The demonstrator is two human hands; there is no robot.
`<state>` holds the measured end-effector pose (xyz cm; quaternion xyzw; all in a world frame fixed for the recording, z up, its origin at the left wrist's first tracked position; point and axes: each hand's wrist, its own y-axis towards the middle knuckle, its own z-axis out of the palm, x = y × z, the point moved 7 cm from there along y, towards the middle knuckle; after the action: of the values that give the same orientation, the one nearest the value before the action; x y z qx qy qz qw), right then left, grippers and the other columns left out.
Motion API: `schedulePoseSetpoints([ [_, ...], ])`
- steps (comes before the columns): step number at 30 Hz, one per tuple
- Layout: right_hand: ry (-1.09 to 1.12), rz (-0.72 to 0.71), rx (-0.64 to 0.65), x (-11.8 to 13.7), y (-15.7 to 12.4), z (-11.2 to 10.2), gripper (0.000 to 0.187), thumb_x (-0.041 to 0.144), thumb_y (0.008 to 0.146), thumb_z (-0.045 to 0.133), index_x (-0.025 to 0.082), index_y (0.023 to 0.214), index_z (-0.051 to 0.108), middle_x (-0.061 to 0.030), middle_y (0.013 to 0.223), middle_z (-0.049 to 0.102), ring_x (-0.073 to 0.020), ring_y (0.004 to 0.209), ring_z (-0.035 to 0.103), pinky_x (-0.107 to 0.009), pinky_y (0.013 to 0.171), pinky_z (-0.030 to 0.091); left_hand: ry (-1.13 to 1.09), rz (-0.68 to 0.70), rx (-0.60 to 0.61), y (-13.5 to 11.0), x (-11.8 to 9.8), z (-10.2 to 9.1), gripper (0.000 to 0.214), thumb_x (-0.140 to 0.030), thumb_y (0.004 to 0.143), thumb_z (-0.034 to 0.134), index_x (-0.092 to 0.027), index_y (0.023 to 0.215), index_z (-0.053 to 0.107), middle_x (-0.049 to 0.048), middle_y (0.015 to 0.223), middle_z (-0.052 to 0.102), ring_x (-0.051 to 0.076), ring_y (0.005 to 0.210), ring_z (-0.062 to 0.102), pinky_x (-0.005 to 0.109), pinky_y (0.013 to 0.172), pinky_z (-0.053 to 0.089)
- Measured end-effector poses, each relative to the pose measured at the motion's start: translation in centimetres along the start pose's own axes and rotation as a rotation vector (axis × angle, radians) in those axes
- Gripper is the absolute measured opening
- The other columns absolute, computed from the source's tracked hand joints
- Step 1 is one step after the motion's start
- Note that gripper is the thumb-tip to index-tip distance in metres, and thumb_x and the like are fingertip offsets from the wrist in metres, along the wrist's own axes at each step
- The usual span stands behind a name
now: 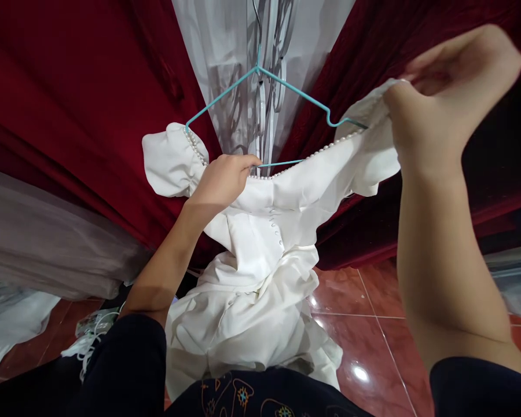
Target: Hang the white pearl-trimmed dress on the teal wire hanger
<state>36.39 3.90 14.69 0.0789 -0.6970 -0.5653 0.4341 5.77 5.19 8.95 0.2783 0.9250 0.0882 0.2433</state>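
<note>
A white dress (pixel 260 237) with a beaded neckline and puffed sleeves hangs on a turquoise wire hanger (pixel 226 92). My left hand (pixel 223 179) is closed at the neckline, its thumb and fingers pinching the dress edge by the hanger's lower bar. At the upper right, my right hand (pixel 451 92) grips the dress's right sleeve (pixel 369 133) and holds it up and outward by the hanger's end. The left sleeve (pixel 167 162) sits over the other hanger end. Lower down, the skirt falls in loose folds towards my lap.
Dark red curtains (pixel 91 104) hang on both sides. Between them are a pale backing (pixel 217 35) and several white hangers (pixel 267 116). Glossy red tiles (pixel 351 324) cover the floor. White fabric (pixel 13 324) and tangled white cords (pixel 91 341) lie at the left.
</note>
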Motion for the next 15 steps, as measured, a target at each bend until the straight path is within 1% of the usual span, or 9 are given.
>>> schedulePoseSetpoints([
  [2, -0.006, 0.088, 0.187, 0.3, 0.7, 2.7, 0.03, 0.02, 0.07, 0.093, 0.03, 0.073, 0.065, 0.0, 0.076, 0.068, -0.0163, 0.068, 0.059, -0.038, 0.062, 0.045, 0.013, -0.01, 0.004, -0.1, 0.1, 0.0, 0.052, -0.004, 0.098, 0.045, -0.023, 0.128, 0.082, 0.0032, 0.105, 0.083, 0.025, 0.098, 0.077, 0.034, 0.087, 0.056],
  [4, 0.118, 0.274, 0.372, 0.0, 0.6, 5.3, 0.026, 0.019, 0.07, 0.093, 0.032, 0.073, 0.07, 0.0013, 0.076, 0.071, -0.019, 0.072, 0.067, -0.043, 0.069, 0.054, 0.041, -0.011, 0.004, -0.2, 0.2, 0.1, 0.054, -0.002, 0.096, 0.044, -0.022, 0.128, 0.082, 0.0033, 0.101, 0.082, 0.024, 0.094, 0.076, 0.033, 0.083, 0.054],
  [5, 0.219, 0.367, 0.423, -0.1, 0.3, 6.2, 0.023, 0.016, 0.072, 0.089, 0.031, 0.075, 0.072, 0.0019, 0.076, 0.072, -0.0198, 0.076, 0.07, -0.045, 0.074, 0.058, 0.056, -0.008, 0.005, -0.2, 0.3, 0.2, 0.054, -0.001, 0.096, 0.044, -0.022, 0.128, 0.082, 0.0035, 0.101, 0.081, 0.024, 0.094, 0.075, 0.033, 0.082, 0.053],
  [7, 0.411, 0.448, 0.356, 0.4, -0.4, 6.9, 0.018, 0.009, 0.073, 0.076, 0.026, 0.078, 0.076, 0.002, 0.077, 0.073, -0.0187, 0.079, 0.075, -0.042, 0.078, 0.06, 0.083, 0.004, -0.005, -0.1, 0.5, 0.3, 0.054, -0.001, 0.095, 0.043, -0.022, 0.127, 0.082, 0.0041, 0.101, 0.081, 0.024, 0.093, 0.074, 0.034, 0.083, 0.052],
  [9, 0.501, 0.337, 0.196, 1.7, -1.7, 6.4, 0.02, 0.006, 0.073, 0.066, 0.022, 0.079, 0.075, 0.0018, 0.075, 0.072, -0.0151, 0.071, 0.071, -0.036, 0.072, 0.055, 0.105, 0.025, -0.019, -0.2, 0.5, 0.4, 0.053, -0.002, 0.096, 0.044, -0.021, 0.127, 0.081, 0.0045, 0.1, 0.08, 0.025, 0.092, 0.073, 0.035, 0.086, 0.052],
  [10, 0.494, 0.242, 0.154, 2.5, -2.8, 6.0, 0.02, 0.006, 0.074, 0.064, 0.023, 0.079, 0.074, 0.0015, 0.074, 0.07, -0.0142, 0.066, 0.067, -0.035, 0.067, 0.052, 0.115, 0.039, -0.026, -0.2, 0.5, 0.5, 0.052, -0.002, 0.096, 0.043, -0.021, 0.126, 0.081, 0.0046, 0.1, 0.08, 0.025, 0.091, 0.073, 0.035, 0.087, 0.052],
  [11, 0.466, 0.123, 0.173, 3.6, -4.2, 6.0, 0.018, 0.008, 0.078, 0.066, 0.024, 0.082, 0.073, 0.0006, 0.074, 0.069, -0.0144, 0.065, 0.063, -0.035, 0.065, 0.05, 0.123, 0.054, -0.032, -0.2, 0.4, 0.6, 0.051, -0.002, 0.096, 0.043, -0.022, 0.126, 0.081, 0.0047, 0.1, 0.079, 0.025, 0.091, 0.073, 0.036, 0.089, 0.052],
  [13, 0.295, -0.078, 0.386, 5.2, -7.8, 7.2, 0.015, 0.017, 0.091, 0.064, 0.028, 0.096, 0.074, -0.0032, 0.09, 0.074, -0.0191, 0.078, 0.067, -0.039, 0.072, 0.054, 0.141, 0.084, -0.047, -0.3, 0.3, 0.8, 0.05, -0.003, 0.097, 0.042, -0.021, 0.125, 0.079, 0.0055, 0.101, 0.079, 0.025, 0.095, 0.073, 0.038, 0.093, 0.052],
  [15, 0.097, -0.248, 0.618, 5.9, -11.7, 8.6, 0.022, 0.025, 0.097, 0.059, 0.027, 0.115, 0.072, -0.0069, 0.106, 0.076, -0.0247, 0.094, 0.07, -0.044, 0.083, 0.056, 0.153, 0.109, -0.053, -0.3, 0.2, 1.2, 0.05, -0.004, 0.099, 0.04, -0.021, 0.128, 0.078, 0.0068, 0.104, 0.078, 0.026, 0.1, 0.072, 0.041, 0.097, 0.052],
])
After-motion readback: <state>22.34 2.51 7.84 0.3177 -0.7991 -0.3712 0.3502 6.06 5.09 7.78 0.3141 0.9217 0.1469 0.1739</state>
